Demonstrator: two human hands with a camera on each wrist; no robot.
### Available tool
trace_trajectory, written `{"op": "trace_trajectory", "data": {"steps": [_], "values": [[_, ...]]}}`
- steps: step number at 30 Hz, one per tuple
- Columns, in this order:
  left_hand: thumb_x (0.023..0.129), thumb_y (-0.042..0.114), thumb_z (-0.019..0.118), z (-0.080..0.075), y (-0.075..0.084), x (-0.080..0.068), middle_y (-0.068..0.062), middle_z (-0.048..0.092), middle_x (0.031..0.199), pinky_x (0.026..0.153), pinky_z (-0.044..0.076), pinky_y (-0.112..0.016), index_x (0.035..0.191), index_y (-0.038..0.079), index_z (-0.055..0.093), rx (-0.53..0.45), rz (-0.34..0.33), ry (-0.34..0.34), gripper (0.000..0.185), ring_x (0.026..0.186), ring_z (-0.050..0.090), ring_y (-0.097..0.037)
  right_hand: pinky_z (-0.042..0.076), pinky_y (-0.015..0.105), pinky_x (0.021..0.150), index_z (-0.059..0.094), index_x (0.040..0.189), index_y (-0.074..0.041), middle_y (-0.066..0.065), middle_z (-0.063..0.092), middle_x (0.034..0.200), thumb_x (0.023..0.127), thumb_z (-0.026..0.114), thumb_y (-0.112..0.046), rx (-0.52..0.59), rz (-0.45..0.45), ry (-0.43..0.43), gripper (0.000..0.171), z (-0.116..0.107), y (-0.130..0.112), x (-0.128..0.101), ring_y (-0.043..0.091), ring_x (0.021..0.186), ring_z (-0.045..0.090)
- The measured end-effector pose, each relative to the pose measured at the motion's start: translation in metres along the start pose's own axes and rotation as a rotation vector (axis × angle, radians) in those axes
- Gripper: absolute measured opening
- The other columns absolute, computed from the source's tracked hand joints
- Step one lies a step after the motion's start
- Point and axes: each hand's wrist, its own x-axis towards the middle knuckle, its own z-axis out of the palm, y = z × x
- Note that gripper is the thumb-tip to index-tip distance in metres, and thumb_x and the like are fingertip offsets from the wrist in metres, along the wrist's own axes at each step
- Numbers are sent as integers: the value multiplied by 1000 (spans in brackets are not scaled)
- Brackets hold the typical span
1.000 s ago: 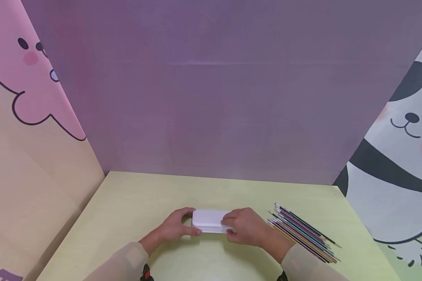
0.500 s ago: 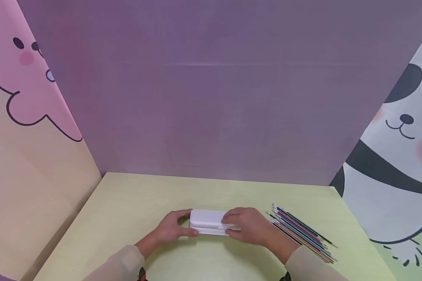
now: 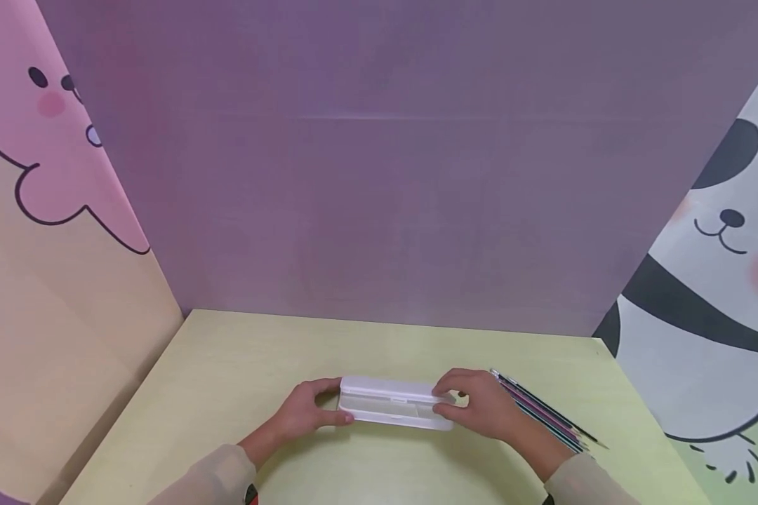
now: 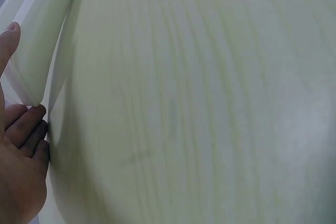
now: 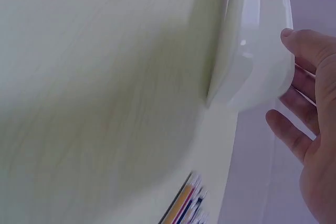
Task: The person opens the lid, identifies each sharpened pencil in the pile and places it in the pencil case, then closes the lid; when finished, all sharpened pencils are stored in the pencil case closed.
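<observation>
White translucent plastic pencil case: long, shallow, rounded corners, smooth and slightly glossy. It lies crosswise at mid-table near the front edge, lid lifted a little off the base along the near side, so a gap shows and the inside looks empty as far as the head view tells.

Left hand: fingers curled round the left end of the case, thumb on the near side; the left wrist view shows fingertips against the case wall. Right hand: curled on the right end, thumb and fingers pinching the lid's edge; the right wrist view shows the thumb tip on the rim.

Judgement on the step: the lid seems to be coming open. The left hand should pin the base flat on the table while the right lifts evenly at the lid edge. Thin plastic will flex; a twist at one corner could strain the hinge or make the light case skid on the smooth surface.

Just right of the right hand, a bundle of thin pen refills lies diagonally, parallel, with coloured barrels and fine metal tips; round, so likely to roll if knocked.

Table: pale yellow-green, faint wood grain, matte. Behind it a plain purple backdrop; cartoon animal panels at the left and right.
</observation>
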Motion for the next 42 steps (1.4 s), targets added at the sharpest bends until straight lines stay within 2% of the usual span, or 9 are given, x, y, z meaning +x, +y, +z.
{"op": "trace_trajectory", "data": {"steps": [4, 8, 15, 19, 25, 30, 34, 38, 42], "values": [[77, 37, 91, 0, 1, 0, -10, 63, 141, 117, 36, -60, 141, 5, 61, -4, -1, 4, 77, 137, 51, -35, 59, 28, 63, 76, 93, -24, -10, 75, 93, 80, 87, -15, 80, 71, 37, 20, -3, 9, -14, 13, 81, 71], [77, 36, 91, 0, 1, 0, -11, 65, 139, 116, 39, -59, 138, 5, 63, -21, 3, 5, 74, 134, 54, -34, 59, 28, 62, 76, 94, -20, -5, 76, 93, 80, 87, -12, 174, 127, 68, 20, -5, 14, -24, 16, 82, 73], [77, 33, 91, -1, 1, 1, -9, 68, 131, 108, 47, -51, 131, 4, 65, -31, 9, 1, 66, 124, 61, -28, 61, 30, 63, 78, 93, -18, -1, 78, 93, 84, 85, -16, 285, 253, 28, 12, -7, 20, -27, 7, 79, 71], [75, 32, 92, -1, 1, 1, -7, 69, 130, 111, 44, -53, 129, 6, 67, -6, 19, -6, 65, 124, 60, -29, 61, 29, 65, 78, 92, -17, -1, 78, 92, 88, 83, -20, 307, 312, -1, 7, -11, 20, -22, 7, 79, 70], [74, 36, 92, -1, 0, 0, -13, 62, 141, 117, 37, -59, 140, 2, 61, 97, 41, -41, 80, 136, 52, -37, 61, 27, 74, 78, 94, -19, -3, 77, 95, 89, 81, -26, 354, 472, -10, 9, -12, 25, -12, 9, 86, 71], [73, 40, 92, -1, -4, 2, -16, 58, 145, 117, 38, -58, 144, 2, 56, 192, 63, -52, 88, 139, 47, -38, 60, 28, 71, 77, 97, -16, 0, 76, 95, 92, 79, -27, 384, 544, 15, 12, -10, 31, -3, 21, 85, 73], [72, 42, 93, -1, -8, 3, -14, 58, 145, 118, 38, -58, 145, 4, 56, 257, 92, -46, 91, 139, 46, -37, 62, 31, 70, 76, 100, -11, 5, 76, 97, 95, 75, -25, 413, 575, 30, 15, -7, 33, 4, 29, 90, 74], [71, 44, 92, 0, -11, 0, -9, 57, 146, 117, 39, -56, 148, 8, 55, 319, 108, -37, 92, 138, 48, -33, 63, 33, 69, 75, 105, -8, 11, 76, 102, 98, 72, -25, 435, 626, 64, 19, -2, 35, 10, 29, 90, 76], [70, 45, 92, 2, -12, -4, -4, 57, 146, 118, 40, -52, 149, 12, 55, 385, 121, -20, 93, 139, 49, -29, 64, 36, 67, 74, 109, -7, 16, 75, 102, 98, 71, -29, 452, 724, 101, 25, 4, 38, 16, 30, 86, 78]]}}
